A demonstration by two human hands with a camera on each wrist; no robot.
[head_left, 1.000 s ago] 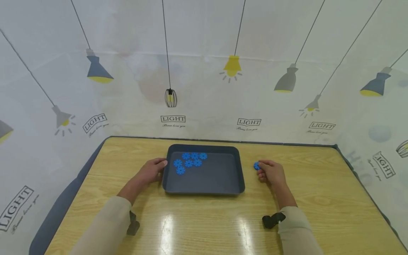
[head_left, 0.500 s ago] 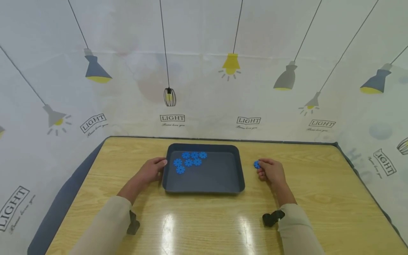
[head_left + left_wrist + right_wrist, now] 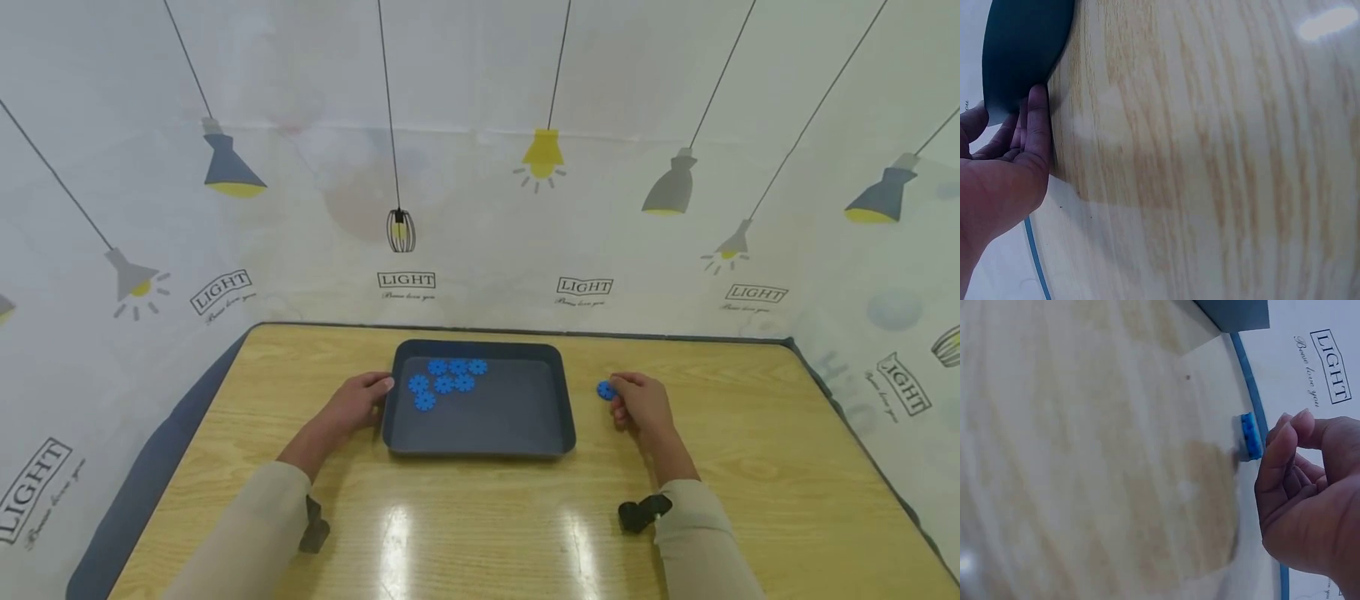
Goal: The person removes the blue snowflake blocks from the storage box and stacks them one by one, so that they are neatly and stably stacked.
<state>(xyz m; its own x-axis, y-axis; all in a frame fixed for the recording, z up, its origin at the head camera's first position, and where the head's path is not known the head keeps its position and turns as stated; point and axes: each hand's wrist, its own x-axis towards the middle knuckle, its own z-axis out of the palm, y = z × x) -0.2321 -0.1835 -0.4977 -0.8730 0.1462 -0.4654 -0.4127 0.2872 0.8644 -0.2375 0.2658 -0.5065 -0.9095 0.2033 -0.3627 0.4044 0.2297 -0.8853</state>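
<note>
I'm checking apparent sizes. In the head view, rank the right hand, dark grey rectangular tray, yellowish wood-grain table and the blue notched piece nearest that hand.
1. Wood-grain table
2. Dark grey tray
3. Right hand
4. Blue notched piece, partly hidden

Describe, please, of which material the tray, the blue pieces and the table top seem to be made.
Tray: possibly coated metal, judging by its thin dark grey walls and matte finish; plastic is possible.
Blue pieces: likely plastic, since they share one even colour and the same notched shape.
Table top: wood or wood-look laminate, with pale grain; bright reflections suggest a glossy finish.
</note>
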